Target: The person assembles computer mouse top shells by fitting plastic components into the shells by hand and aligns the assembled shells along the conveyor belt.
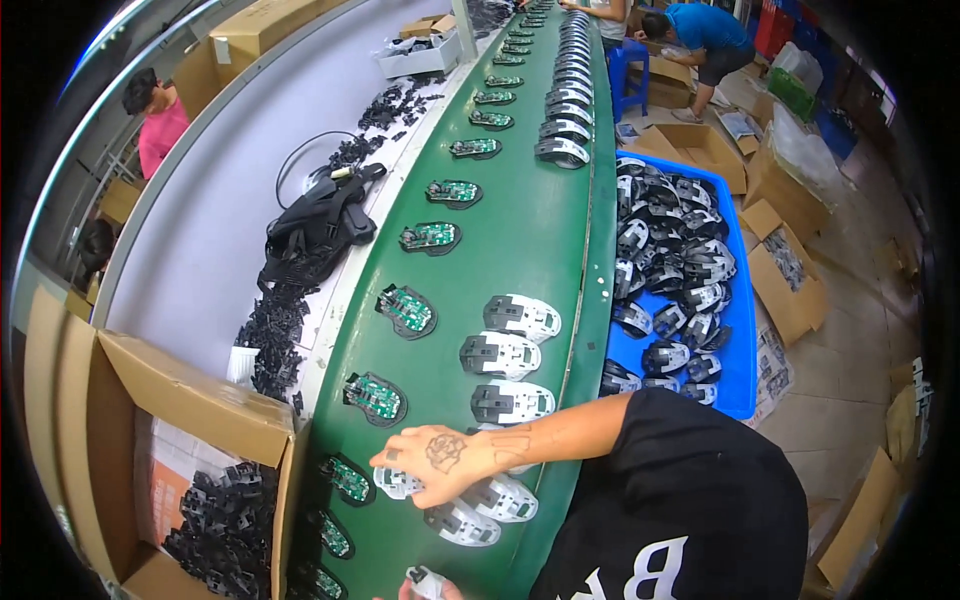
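My right hand [435, 462] reaches left across the green conveyor belt [520, 240], palm down. Its fingers are closed around a white mouse shell [397, 483]. Under and beside that wrist lie more white and grey mouse shells [463, 522]. At the bottom edge shows part of my left hand [447, 590], closed on a white mouse shell with a dark patch [425, 581]; the rest of this hand is cut off. Along the belt's left side runs a row of black mouse bases with green circuit boards, one [347, 480] just left of my right fingertips.
To the right stands a blue bin [738, 330] heaped with black and white mouse shells. A cardboard box [195, 385] of small black parts sits at lower left. A black strap bundle [318, 225] lies beside the belt. Farther off, other people [705, 35] bend or stand among boxes.
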The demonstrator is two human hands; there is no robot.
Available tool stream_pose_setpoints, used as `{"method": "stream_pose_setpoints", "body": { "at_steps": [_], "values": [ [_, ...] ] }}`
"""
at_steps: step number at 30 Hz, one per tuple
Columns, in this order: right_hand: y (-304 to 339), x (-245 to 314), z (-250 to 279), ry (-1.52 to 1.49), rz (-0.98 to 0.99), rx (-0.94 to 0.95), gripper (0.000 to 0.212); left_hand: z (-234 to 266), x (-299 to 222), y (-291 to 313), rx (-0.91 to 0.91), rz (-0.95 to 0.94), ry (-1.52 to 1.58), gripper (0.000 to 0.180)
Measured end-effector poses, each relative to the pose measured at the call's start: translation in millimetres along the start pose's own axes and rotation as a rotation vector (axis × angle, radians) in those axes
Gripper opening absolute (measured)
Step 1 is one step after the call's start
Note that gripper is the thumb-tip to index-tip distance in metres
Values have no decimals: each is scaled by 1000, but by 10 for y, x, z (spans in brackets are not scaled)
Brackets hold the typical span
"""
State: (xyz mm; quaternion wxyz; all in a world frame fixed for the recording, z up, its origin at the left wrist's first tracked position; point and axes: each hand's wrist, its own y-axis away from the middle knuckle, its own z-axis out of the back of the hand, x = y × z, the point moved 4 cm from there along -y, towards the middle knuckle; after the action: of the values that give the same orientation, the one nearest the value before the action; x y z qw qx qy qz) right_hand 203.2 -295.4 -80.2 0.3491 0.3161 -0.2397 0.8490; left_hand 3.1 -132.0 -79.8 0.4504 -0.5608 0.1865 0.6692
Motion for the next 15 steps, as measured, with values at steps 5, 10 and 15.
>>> {"method": "stream_pose_setpoints", "body": {
  "at_steps": [5, 10, 15],
  "values": [
    [134, -117, 617, -190, -40, -390, 69, 78, 125, -103, -101, 115, -5, 41],
    [572, -711, 1313, -217, -57, -1006, 62, 148, 348, 15, -293, 232, 51, 35],
    [1338, -1457, 1697, -44, -224, -1366, 66, 377, 527, 234, -140, 122, -54, 46]
  ]
}}
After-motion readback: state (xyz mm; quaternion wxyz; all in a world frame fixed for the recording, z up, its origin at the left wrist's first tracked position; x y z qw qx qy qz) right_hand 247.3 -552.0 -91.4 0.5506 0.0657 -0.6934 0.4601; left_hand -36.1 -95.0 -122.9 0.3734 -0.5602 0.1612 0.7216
